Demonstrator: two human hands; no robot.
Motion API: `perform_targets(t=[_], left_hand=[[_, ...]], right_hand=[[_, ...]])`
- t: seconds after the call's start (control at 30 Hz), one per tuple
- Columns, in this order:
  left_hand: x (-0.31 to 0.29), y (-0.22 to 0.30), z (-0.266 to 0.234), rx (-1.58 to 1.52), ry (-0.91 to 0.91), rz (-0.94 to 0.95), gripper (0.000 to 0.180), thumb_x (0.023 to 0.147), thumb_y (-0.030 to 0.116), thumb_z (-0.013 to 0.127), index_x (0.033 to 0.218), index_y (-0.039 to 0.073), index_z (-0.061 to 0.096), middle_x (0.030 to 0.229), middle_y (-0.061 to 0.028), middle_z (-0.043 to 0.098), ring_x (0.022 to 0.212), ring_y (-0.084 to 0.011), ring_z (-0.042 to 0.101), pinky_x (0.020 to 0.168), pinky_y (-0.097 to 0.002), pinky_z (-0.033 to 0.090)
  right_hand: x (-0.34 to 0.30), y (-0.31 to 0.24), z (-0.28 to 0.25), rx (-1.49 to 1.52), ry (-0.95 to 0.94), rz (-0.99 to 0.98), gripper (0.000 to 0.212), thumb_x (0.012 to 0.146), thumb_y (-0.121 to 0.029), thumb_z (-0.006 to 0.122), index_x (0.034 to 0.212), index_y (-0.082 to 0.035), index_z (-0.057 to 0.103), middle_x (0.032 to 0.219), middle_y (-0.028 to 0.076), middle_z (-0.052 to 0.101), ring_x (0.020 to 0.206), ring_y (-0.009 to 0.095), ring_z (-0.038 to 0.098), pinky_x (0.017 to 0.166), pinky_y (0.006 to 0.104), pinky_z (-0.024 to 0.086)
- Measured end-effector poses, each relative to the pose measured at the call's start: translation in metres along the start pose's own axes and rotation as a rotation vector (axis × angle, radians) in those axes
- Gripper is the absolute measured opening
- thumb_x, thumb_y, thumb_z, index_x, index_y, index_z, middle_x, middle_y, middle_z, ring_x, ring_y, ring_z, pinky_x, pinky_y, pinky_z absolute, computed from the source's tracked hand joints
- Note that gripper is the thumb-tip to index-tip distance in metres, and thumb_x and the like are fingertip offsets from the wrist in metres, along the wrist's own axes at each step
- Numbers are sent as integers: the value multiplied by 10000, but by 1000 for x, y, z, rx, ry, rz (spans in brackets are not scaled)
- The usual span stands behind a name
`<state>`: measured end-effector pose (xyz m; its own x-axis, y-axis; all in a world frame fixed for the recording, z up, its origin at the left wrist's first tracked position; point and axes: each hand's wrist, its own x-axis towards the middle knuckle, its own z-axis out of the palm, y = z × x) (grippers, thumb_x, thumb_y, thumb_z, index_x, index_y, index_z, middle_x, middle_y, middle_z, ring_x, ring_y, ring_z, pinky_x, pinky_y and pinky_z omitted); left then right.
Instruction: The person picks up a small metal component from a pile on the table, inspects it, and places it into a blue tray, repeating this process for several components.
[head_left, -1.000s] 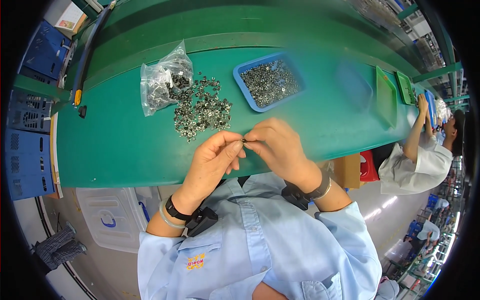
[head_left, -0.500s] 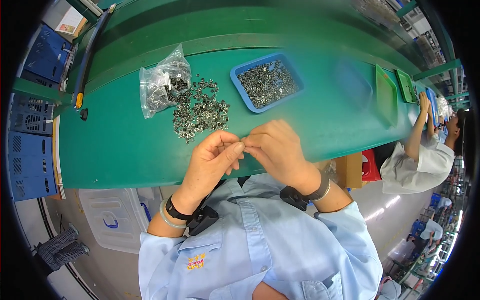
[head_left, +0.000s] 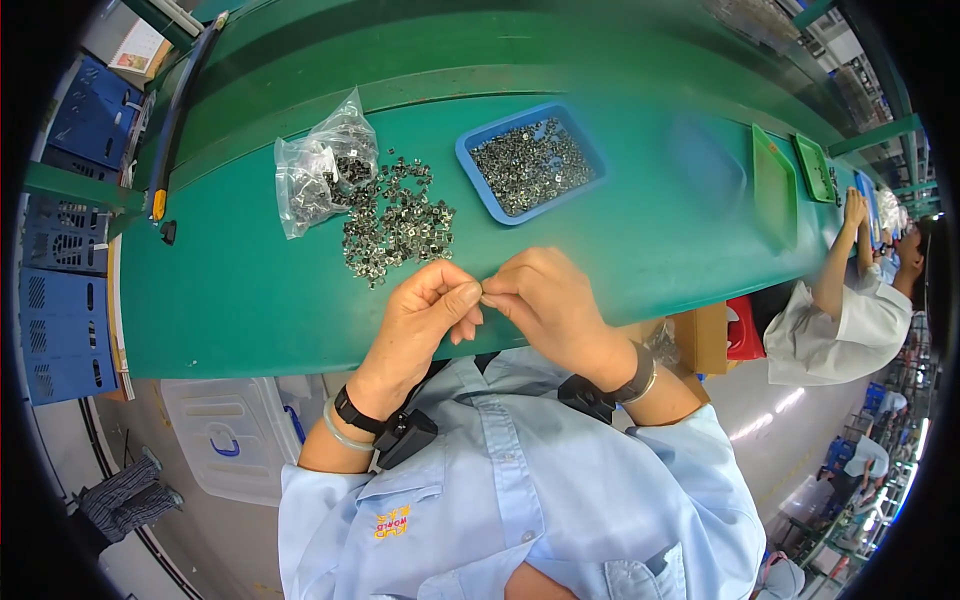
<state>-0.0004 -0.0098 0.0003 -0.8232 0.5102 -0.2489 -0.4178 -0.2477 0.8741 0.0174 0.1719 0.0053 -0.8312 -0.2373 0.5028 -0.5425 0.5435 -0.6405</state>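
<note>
Above the near edge of the green table (head_left: 240, 310), my left hand (head_left: 432, 308) and my right hand (head_left: 545, 303) meet at the fingertips. Each is closed in a pinch, thumb against fingers; whatever they hold between them is too small and too covered to make out. Just beyond my left hand lies a loose pile of small black and silver metal parts (head_left: 398, 232). A clear plastic bag (head_left: 305, 190) with more of these parts lies open against the pile. Past my right hand stands a blue tray (head_left: 482, 190) filled with similar small parts.
Green trays (head_left: 775, 185) stand farther right, near a co-worker in a white top (head_left: 835, 335). Blue crates (head_left: 65, 335) are stacked at the left. Under the table are a lidded clear plastic box (head_left: 222, 430) and a cardboard box (head_left: 700, 340).
My hands stay together at the same spot, with the right-hand fingers shifting slightly. The pile, bag and tray appear a touch farther left as the view moves a little.
</note>
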Motion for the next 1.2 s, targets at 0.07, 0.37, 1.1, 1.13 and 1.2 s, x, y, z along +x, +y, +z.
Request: perform_targets(t=[0.07, 0.37, 1.1, 1.13, 1.2], left_hand=[[2, 1, 2, 96, 34, 0, 145, 940, 180, 565, 885, 47, 565, 756, -28, 609, 616, -69, 543, 535, -198, 416], [-6, 15, 9, -231, -53, -61, 154, 951, 200, 549, 930, 48, 545, 757, -54, 613, 597, -99, 537, 516, -230, 418], [-3, 8, 11, -308, -80, -13, 156, 941, 196, 564, 909, 54, 509, 746, -50, 590, 553, -102, 519, 463, -235, 391], [-2, 8, 13, -279, -49, -22, 171, 941, 210, 563, 912, 52, 505, 723, -49, 573, 536, -111, 509, 454, -238, 382], [-1, 8, 12, -249, -18, -29, 186, 940, 225, 562, 915, 51, 502, 699, -48, 555, 519, -119, 500, 446, -241, 373]], right_hand=[[0, -1, 1, -28, 26, 42, 171, 721, -55, 729, 854, -87, 627, 818, 40, 601, 748, 226, 570, 651, 339, 445], [0, 1, -5, 181, 20, 31, 162, 751, -30, 711, 885, -76, 632, 836, 52, 606, 765, 210, 583, 657, 313, 465], [-1, 0, 4, 296, 78, -3, 157, 748, -18, 713, 872, -61, 628, 813, 63, 620, 739, 221, 593, 661, 330, 473], [-2, 1, 3, 301, 71, 16, 156, 751, -14, 713, 881, -55, 638, 832, 75, 627, 750, 231, 592, 668, 333, 483], [1, 5, 0, 239, 86, 8, 158, 753, -19, 710, 888, -54, 637, 833, 79, 627, 752, 234, 594, 668, 336, 485]])
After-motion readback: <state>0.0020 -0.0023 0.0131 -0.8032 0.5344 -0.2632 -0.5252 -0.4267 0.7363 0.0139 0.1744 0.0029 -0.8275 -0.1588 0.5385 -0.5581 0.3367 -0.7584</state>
